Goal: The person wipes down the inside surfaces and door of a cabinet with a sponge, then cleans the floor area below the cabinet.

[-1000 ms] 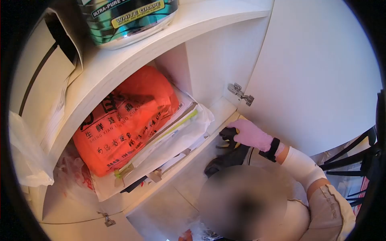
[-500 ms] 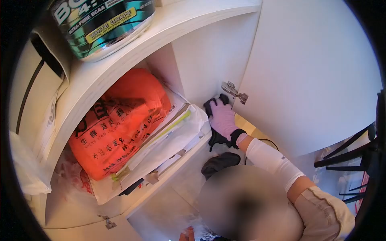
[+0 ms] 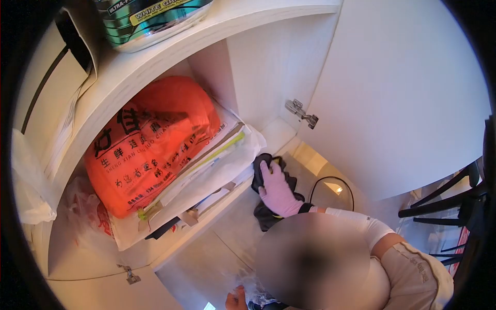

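Observation:
My right hand (image 3: 279, 191), in a pink glove with a black wristband, grips a crumpled black cloth (image 3: 262, 164) at the cabinet's front edge. Its fingers lie bent over the cloth. Just below it is another dark item (image 3: 266, 217), partly covered by the hand and a blurred patch. At the bottom edge, my left hand (image 3: 236, 299) shows only in part, its bare fingers bent against crinkled clear plastic (image 3: 254, 288). Left of my right hand, a red plastic bag (image 3: 155, 144) rests on stacked papers (image 3: 206, 186) inside the cabinet.
A green tub (image 3: 155, 20) stands on the curved shelf (image 3: 227, 31). The white cabinet door (image 3: 392, 93) hangs open on a metal hinge (image 3: 301, 113). A black cable (image 3: 332, 177) loops on the floor. Black chair legs (image 3: 439, 206) stand at the right, and white plastic (image 3: 31, 181) hangs left.
My right hand went up to the inner corner by the hinge with the black cloth, then came back down along the cabinet's front edge. The view has shifted slightly.

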The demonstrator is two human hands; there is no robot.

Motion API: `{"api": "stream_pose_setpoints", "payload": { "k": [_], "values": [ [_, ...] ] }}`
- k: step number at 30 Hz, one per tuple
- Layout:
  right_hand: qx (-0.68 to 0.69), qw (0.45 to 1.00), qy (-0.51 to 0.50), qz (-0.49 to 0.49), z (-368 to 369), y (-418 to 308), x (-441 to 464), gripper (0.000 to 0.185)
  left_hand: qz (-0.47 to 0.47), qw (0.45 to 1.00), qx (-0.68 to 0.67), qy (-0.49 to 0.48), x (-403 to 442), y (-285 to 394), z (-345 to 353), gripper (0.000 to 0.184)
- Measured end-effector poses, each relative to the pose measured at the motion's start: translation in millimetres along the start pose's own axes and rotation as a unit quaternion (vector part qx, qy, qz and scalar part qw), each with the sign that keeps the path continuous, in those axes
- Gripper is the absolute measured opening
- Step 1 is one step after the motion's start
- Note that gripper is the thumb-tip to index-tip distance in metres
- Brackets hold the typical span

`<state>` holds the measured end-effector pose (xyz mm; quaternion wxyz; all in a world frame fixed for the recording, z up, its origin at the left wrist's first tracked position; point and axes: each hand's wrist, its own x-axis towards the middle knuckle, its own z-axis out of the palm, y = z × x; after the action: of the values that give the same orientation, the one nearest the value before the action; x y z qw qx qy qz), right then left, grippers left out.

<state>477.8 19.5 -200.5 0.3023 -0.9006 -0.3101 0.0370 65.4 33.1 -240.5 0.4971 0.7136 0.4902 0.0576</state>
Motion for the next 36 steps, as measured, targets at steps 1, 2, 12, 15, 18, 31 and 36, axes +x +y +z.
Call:
{"api": "stream_pose_setpoints", "payload": {
  "k": [1, 2, 12, 15, 18, 31, 36],
  "values": [
    [0.039, 0.999, 0.005, 0.018, 9, -3, -6, 0.075, 0.0, 0.999, 0.039, -0.015, -1, 8, -2, 0.029],
    [0.078, 0.996, 0.012, 0.037, 17, -5, -10, 0.078, 0.001, 0.999, 0.04, -0.016, -2, 2, 0, 0.029],
    [0.274, 0.946, -0.08, -0.152, 7, -23, -33, 0.044, -0.063, 0.996, -0.06, -0.036, -5, 10, -2, 0.027],
    [0.232, 0.965, 0.105, -0.065, -31, 7, -8, 0.042, -0.047, 0.997, -0.046, -0.029, -6, 6, -9, 0.027],
    [0.142, 0.941, 0.305, -0.044, -43, 59, 43, 0.043, -0.022, 0.997, -0.078, 0.006, -11, -15, -6, 0.029],
    [0.154, 0.976, 0.149, 0.036, 21, 18, 9, 0.045, -0.023, 0.994, -0.103, -0.003, 7, -8, 11, 0.032],
    [0.137, 0.987, 0.071, 0.04, 10, 16, 1, 0.044, -0.051, 0.995, -0.084, -0.033, 4, -9, 15, 0.032]
  ]
}}
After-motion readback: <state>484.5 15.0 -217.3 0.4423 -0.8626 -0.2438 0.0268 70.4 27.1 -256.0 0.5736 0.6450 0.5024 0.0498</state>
